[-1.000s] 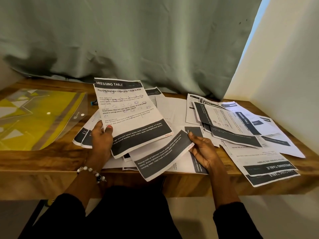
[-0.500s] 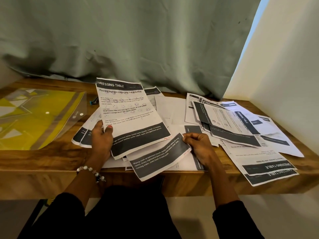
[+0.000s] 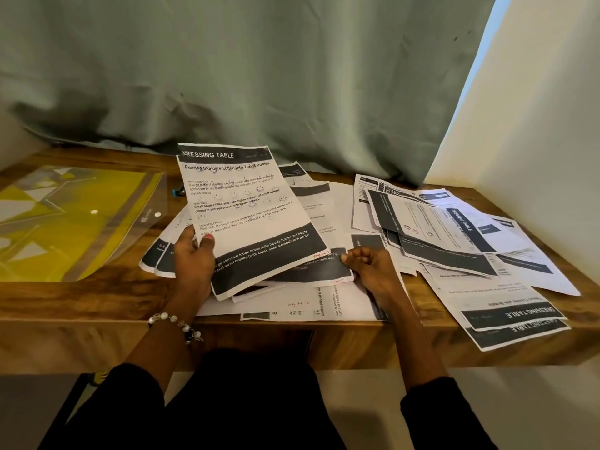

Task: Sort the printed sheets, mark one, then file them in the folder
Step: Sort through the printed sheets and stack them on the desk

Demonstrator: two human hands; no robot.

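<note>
A: What lies around the hands?
B: Loose sheets (image 3: 454, 228) spread over the table (image 3: 81, 297); the yellow folder (image 3: 74, 219) lies far left, a curtain (image 3: 246, 69) behind.
A: And the hands?
B: The left hand (image 3: 193, 258) grips a tilted page (image 3: 246, 209), thumb on top. The right hand (image 3: 370, 264) pinches a sheet's corner (image 3: 324, 271), mostly hidden beneath that page.

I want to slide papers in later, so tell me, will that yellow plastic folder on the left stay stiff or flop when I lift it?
The yellow folder looks thin and glossy, so it probably flexes and feels slick. It lies flat, likely light.
</note>
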